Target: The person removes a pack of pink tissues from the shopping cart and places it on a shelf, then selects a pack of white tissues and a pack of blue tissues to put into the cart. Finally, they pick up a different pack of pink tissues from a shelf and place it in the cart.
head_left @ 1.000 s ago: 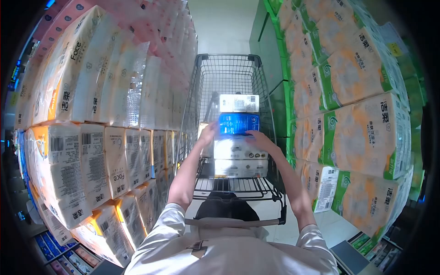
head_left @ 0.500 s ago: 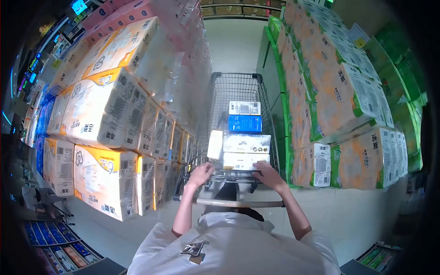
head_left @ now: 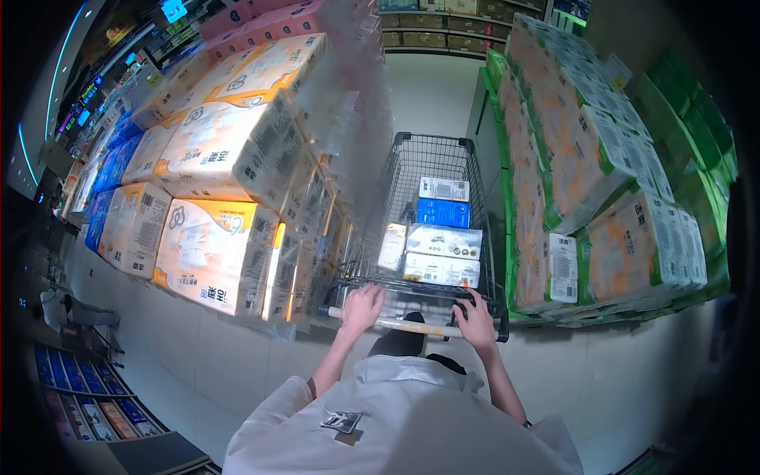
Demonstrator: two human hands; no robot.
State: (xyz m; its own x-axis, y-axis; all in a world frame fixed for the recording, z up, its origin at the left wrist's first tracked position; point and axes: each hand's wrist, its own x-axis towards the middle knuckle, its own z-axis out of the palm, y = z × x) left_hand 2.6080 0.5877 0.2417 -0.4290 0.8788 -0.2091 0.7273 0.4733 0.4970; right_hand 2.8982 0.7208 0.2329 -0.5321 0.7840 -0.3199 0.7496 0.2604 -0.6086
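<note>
A wire shopping cart (head_left: 393,178) stands in front of me, with a pale handlebar (head_left: 419,326) across its near end. My left hand (head_left: 362,309) is over the bar's left part, its fingers stretched forward past it toward the cart's rear rim. Near the bar's right end, my right hand (head_left: 475,321) has its fingers apart and pointing forward. Neither hand is wrapped round the bar. Inside the cart lie a blue pack (head_left: 443,213), a white pack (head_left: 444,188) behind it, white boxes (head_left: 442,269) nearest me and a small pale pack (head_left: 393,247) at the left.
Stacked tissue packs in orange and white (head_left: 210,249) rise close on the left. Green and orange tissue packs (head_left: 613,253) line the right side. A shelf of boxes (head_left: 443,41) crosses the aisle's far end. Another person (head_left: 59,309) is at the far left.
Both hands have drawn back from the cart's rear rim to the handlebar. My view has shifted, so the cart and the stacks appear farther right.
</note>
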